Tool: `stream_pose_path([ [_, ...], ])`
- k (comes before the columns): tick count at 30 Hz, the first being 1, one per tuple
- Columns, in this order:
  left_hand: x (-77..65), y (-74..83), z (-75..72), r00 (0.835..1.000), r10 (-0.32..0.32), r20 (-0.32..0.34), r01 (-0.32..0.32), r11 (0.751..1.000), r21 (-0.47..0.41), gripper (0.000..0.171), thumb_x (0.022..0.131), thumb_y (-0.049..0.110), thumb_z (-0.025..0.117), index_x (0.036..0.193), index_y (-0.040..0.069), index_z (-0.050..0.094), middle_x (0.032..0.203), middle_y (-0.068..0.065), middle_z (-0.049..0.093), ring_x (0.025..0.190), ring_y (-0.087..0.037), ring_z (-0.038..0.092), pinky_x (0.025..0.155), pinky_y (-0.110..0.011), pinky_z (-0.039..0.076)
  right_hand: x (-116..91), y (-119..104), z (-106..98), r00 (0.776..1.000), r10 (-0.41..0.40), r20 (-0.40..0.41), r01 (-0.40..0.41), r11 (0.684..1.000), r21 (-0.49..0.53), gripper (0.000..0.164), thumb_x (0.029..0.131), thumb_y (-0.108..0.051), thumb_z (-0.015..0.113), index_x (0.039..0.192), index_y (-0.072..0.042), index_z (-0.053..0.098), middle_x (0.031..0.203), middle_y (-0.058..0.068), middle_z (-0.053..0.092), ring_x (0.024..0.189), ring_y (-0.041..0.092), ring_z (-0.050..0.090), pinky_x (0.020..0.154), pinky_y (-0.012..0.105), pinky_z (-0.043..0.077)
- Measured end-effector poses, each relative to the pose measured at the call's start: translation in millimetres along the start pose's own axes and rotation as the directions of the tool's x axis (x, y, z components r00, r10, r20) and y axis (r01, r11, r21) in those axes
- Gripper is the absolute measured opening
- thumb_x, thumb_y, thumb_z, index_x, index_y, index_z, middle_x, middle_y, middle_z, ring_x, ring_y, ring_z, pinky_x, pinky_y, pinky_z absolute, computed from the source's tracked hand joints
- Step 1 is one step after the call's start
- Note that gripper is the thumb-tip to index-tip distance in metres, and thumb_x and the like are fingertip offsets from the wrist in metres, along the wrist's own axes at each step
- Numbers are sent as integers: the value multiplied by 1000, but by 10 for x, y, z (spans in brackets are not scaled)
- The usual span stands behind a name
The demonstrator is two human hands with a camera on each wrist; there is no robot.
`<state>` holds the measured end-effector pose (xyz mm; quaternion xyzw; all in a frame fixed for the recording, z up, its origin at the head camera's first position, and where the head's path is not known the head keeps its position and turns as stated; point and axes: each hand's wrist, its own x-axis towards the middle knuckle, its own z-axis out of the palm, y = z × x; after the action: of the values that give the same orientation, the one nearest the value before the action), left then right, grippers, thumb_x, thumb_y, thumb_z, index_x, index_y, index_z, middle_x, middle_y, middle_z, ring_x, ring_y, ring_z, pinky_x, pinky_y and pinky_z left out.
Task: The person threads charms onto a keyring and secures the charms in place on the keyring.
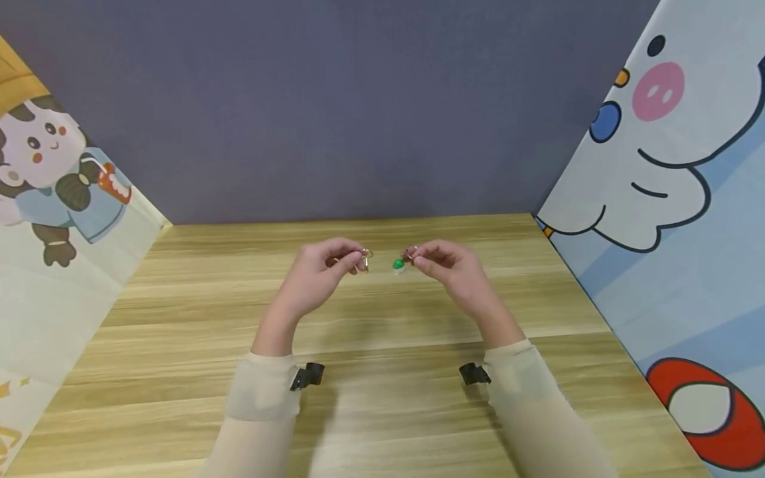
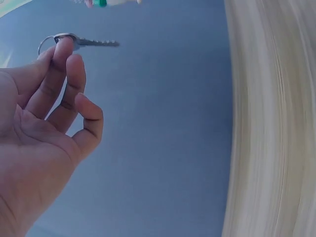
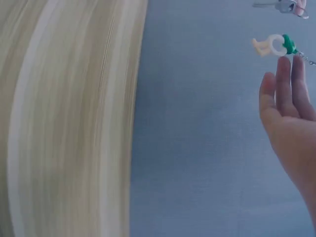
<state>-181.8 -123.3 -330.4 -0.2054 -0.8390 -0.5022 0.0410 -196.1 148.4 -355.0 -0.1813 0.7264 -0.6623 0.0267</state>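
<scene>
My left hand pinches a key on a metal ring between thumb and fingertips, above the table. In the left wrist view the silver key points away from the fingers, and the other fingers are loosely bent. To its right, my right hand pinches the ring end of a keychain. From it hangs a small charm with a green top and a pale lower part. The right wrist view shows the charm on a short chain, just beyond the fingertips. Key and keychain are apart.
A wood-grain table lies under both hands. Behind it stands a dark grey panel. Panels with cartoon prints rise at the left and right sides. Each sleeve carries a black strap piece at the wrist.
</scene>
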Motion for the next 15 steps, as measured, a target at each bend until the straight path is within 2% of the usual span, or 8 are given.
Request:
stream_pose_path([
  [3, -23, 47, 66, 1000, 8, -2, -8, 1000, 2, 19, 109, 16, 62, 116, 6, 77, 96, -5, 79, 92, -23, 72, 79, -35, 57, -22, 14, 33, 999, -39, 30, 36, 996, 83, 14, 106, -3, 63, 103, -14, 71, 121, -6, 79, 124, 13, 72, 121, 48, 46],
  [5, -34, 65, 97, 1000, 1, 4, -1, 1000, 11, 18, 109, 17, 62, 115, 9, 77, 96, -2, 78, 91, -22, 71, 79, -33, 56, -35, 24, 47, 998, -56, 37, 52, 994, 100, 17, 107, -4, 60, 102, -18, 70, 117, -9, 79, 123, 13, 72, 123, 53, 42],
  [7, -40, 72, 119, 1000, 1, 9, -1, 1000, 17, 18, 109, 18, 62, 115, 11, 77, 95, -1, 78, 91, -21, 70, 78, -33, 55, -48, 35, 59, 998, -59, 27, 56, 992, 109, 19, 108, -4, 59, 102, -19, 68, 110, -9, 79, 116, 11, 74, 120, 46, 47],
  [10, -36, 76, 145, 1000, 9, 9, -9, 1000, 22, 18, 109, 18, 62, 114, 12, 78, 95, -1, 78, 89, -17, 70, 77, -32, 55, -76, 45, 66, 999, -52, -8, 52, 993, 105, 17, 108, -5, 59, 101, -17, 68, 98, -7, 77, 101, 11, 75, 102, 32, 58],
  [12, -33, 83, 155, 1000, 13, 7, -13, 1000, 23, 18, 109, 18, 62, 114, 11, 78, 94, -1, 78, 88, -17, 70, 76, -32, 55, -90, 52, 69, 998, -55, -21, 57, 991, 119, 17, 107, -4, 61, 100, -17, 69, 94, -7, 76, 96, 11, 74, 93, 26, 59],
  [15, -30, 94, 168, 1000, 16, 7, -16, 1000, 21, 18, 109, 17, 62, 114, 10, 78, 93, -2, 78, 87, -17, 69, 76, -33, 55, -111, 50, 69, 998, -57, -25, 60, 987, 147, 15, 107, -6, 62, 101, -17, 71, 93, -8, 77, 94, 10, 74, 94, 26, 59],
])
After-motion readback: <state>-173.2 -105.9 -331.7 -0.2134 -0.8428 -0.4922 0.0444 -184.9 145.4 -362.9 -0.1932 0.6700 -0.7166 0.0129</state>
